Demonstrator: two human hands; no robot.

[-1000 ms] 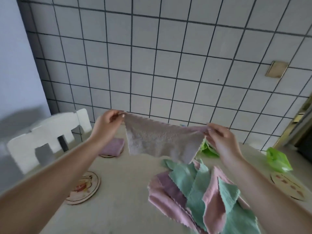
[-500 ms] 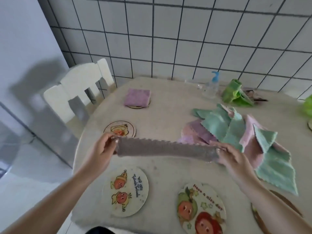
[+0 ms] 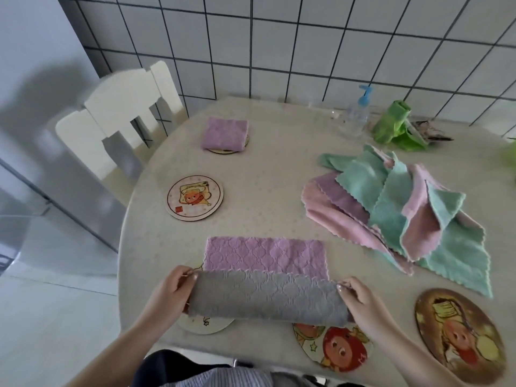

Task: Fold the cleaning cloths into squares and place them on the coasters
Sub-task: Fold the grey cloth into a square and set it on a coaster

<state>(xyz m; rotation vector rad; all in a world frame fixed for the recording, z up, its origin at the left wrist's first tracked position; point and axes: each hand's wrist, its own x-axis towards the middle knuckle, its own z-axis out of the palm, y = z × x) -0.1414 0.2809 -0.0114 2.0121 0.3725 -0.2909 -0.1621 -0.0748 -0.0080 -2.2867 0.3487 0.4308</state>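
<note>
Your left hand [image 3: 167, 294] and right hand [image 3: 360, 300] pinch the cloth's [image 3: 265, 277] near corners, lifting that edge to fold it over on the table [image 3: 265, 169].

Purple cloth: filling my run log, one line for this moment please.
left hand: pinches purple cloth | right hand: pinches it | half-folded on table

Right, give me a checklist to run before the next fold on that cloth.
1. Left hand pinches its near corner of the cloth: ok.
2. Right hand pinches the other near corner: ok.
3. Far half lies flat on the table: ok.
4. Near edge lifted evenly, ready to fold: ok.
5. Free coaster within view: ok.
6. Far edges will align: cannot tell.
</note>
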